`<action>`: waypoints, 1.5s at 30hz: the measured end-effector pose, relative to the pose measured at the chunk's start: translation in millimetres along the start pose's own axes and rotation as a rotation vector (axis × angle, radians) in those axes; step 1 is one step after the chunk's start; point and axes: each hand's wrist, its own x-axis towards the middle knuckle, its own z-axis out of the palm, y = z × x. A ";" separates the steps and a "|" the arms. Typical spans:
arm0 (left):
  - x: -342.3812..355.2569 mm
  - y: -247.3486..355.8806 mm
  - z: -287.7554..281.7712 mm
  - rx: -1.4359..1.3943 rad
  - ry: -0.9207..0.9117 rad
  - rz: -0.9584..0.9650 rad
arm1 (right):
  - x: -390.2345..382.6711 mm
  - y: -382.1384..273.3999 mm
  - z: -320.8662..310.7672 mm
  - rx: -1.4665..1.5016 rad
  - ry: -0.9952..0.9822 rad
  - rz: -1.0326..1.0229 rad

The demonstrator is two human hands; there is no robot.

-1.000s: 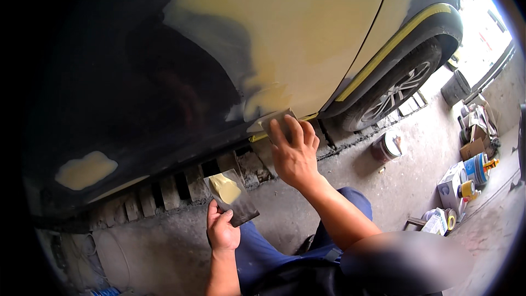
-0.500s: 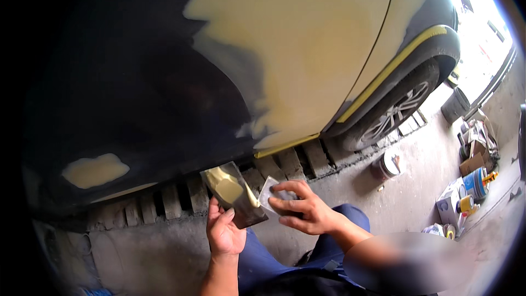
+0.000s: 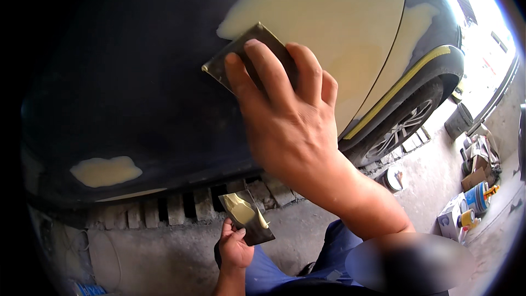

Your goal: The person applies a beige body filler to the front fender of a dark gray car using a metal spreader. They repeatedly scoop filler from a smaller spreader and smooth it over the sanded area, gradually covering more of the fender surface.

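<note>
My right hand (image 3: pixel 287 104) is raised high against the car's side, fingers closed on a dark square spreader (image 3: pixel 222 63) that lies at the edge of a large pale yellow filler patch (image 3: pixel 350 22) on the dark door panel (image 3: pixel 131 77). Low in the view, my left hand (image 3: pixel 235 246) grips the lower end of a dark flat plate (image 3: pixel 257 233) bearing a lump of creamy yellow filler (image 3: pixel 239 211). A smaller filler patch (image 3: pixel 106 171) sits lower left on the panel. Whether the spreader touches the panel I cannot tell.
At the right are a wheel (image 3: pixel 400 126) under a yellow-taped arch (image 3: pixel 402 82), an open can (image 3: pixel 394 178), a dark bucket (image 3: pixel 457 120), and boxes (image 3: pixel 449 219) with blue cans (image 3: pixel 475 197) along the wall. Grey blocks (image 3: pixel 148 214) line the ground under the car.
My right hand has moved from the filler plate up to the top of the patch with the spreader. My left hand and plate sit slightly lower and further right.
</note>
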 end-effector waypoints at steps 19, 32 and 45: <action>11.7 6.7 -8.7 0.108 -0.004 0.015 | -173.5 8.1 54.6 0.103 -0.285 0.317; 11.1 3.5 10.8 0.077 -0.052 0.002 | -214.1 -4.4 31.1 0.326 -0.384 0.440; 11.9 22.7 34.6 0.085 -0.059 0.146 | -132.5 22.3 -15.7 0.328 -0.316 0.161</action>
